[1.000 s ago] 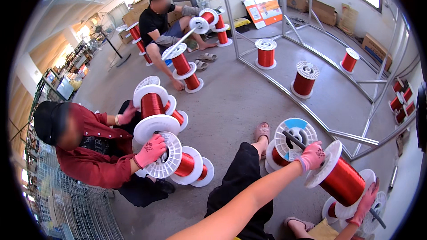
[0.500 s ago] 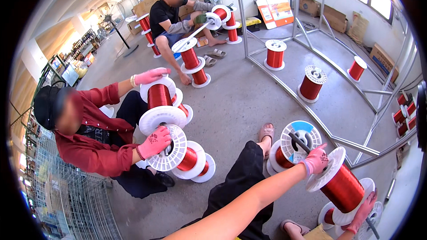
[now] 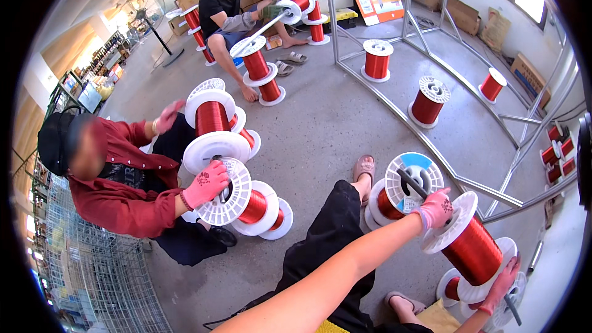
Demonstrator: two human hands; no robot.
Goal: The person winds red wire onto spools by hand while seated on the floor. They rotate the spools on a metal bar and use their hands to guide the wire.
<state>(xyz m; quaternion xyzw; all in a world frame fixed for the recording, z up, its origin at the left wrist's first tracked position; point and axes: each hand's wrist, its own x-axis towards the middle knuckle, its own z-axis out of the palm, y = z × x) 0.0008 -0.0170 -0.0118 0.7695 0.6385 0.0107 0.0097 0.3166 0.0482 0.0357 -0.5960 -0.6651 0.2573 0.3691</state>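
A large spool of red-copper wire [image 3: 473, 250] lies tilted before me at lower right, its white flanges at both ends. My left hand [image 3: 436, 208], in a pink glove, is closed around a dark rod [image 3: 412, 183] beside the spool's upper flange. The rod's far end sticks out over a standing spool with a blue-and-white top [image 3: 425, 165]. My right hand [image 3: 502, 285], also pink-gloved, grips the rim of the lower flange, fingers along its edge. A rod end [image 3: 512, 310] shows past that hand. The palm side of both hands is hidden.
At left a co-worker in red [image 3: 132, 179] handles spools on stacked supports [image 3: 262, 208]. Farther back another person in black [image 3: 231, 15] holds a spool. A metal frame [image 3: 394, 114] stands at right, several wire spools [image 3: 430, 102] inside it. A wire cage [image 3: 105, 259] is at lower left.
The co-worker's far hand has come off the spool flange and moved back toward their body. My hands keep their places on the rod and spool. The whole view has shifted slightly.
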